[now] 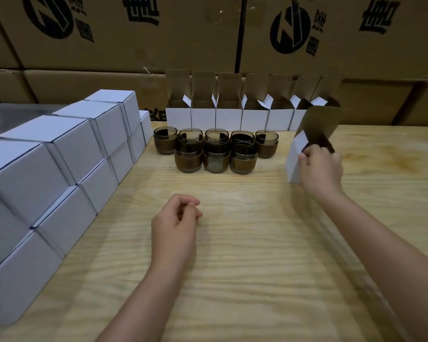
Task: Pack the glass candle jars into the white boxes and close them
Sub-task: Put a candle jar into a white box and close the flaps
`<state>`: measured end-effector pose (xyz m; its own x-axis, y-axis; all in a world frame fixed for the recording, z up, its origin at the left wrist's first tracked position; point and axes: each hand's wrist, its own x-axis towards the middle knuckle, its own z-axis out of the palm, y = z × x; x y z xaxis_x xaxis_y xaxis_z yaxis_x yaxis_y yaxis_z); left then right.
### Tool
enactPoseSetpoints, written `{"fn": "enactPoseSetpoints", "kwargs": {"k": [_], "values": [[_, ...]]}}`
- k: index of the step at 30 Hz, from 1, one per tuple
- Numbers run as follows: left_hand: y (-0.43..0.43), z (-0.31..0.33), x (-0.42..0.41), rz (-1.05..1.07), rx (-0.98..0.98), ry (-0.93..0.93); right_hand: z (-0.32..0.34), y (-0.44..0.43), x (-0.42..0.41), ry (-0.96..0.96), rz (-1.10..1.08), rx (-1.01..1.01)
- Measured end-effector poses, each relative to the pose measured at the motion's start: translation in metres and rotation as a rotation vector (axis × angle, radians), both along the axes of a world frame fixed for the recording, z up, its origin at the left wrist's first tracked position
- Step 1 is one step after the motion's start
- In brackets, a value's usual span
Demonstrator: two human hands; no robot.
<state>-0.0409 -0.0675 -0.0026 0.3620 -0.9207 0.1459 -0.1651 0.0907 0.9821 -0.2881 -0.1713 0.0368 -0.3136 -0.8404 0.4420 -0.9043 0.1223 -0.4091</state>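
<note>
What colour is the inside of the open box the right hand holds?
Brown inside the open box, white outside; head view shows it best.

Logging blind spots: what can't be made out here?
Head view: tilted white cardboard box, contents hidden by motion blur and the gripping right hand.
Head view: back-row dark glass candle jars, lower parts hidden by front jars.
Head view: open white boxes behind, insides hidden by their walls.

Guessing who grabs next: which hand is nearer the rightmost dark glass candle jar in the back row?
Right. The right hand, gripping a tilted open white cardboard box, is right of that jar; the left hand, loosely curled and empty, lies farther, toward the camera and left.
</note>
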Motion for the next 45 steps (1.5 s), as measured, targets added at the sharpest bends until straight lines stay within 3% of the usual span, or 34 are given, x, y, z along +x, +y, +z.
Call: {"fn": "enactPoseSetpoints", "kwargs": {"k": [8, 16, 22, 24, 27, 30, 38, 41, 45], "values": [[0.004, 0.009, -0.003, -0.035, -0.112, 0.155, 0.004, 0.082, 0.120, 0.016, 0.177, 0.044], [0.009, 0.013, -0.002, -0.126, -0.155, 0.204, -0.003, 0.125, 0.176, -0.058, 0.279, -0.076], [0.009, 0.013, -0.001, -0.137, -0.149, 0.217, -0.015, 0.131, 0.160, -0.198, 0.584, -0.537], [0.010, 0.012, -0.001, -0.142, -0.157, 0.221, -0.017, 0.123, 0.153, -0.336, 0.577, -0.636], [0.007, 0.011, -0.001, -0.152, -0.156, 0.198, -0.019, 0.110, 0.148, -0.618, 0.553, -0.444], [0.005, 0.010, -0.001, -0.148, -0.165, 0.121, -0.025, 0.104, 0.146, -0.773, 0.672, -0.234], [0.005, 0.011, -0.004, -0.149, -0.205, 0.125, -0.020, 0.096, 0.146, -0.871, 0.649, -0.283], [0.004, 0.010, -0.004, -0.134, -0.204, 0.115, -0.022, 0.092, 0.143, -0.995, 0.594, -0.300], [0.003, 0.009, -0.003, -0.118, -0.166, 0.143, -0.028, 0.088, 0.136, -1.089, 0.505, -0.186]]}}
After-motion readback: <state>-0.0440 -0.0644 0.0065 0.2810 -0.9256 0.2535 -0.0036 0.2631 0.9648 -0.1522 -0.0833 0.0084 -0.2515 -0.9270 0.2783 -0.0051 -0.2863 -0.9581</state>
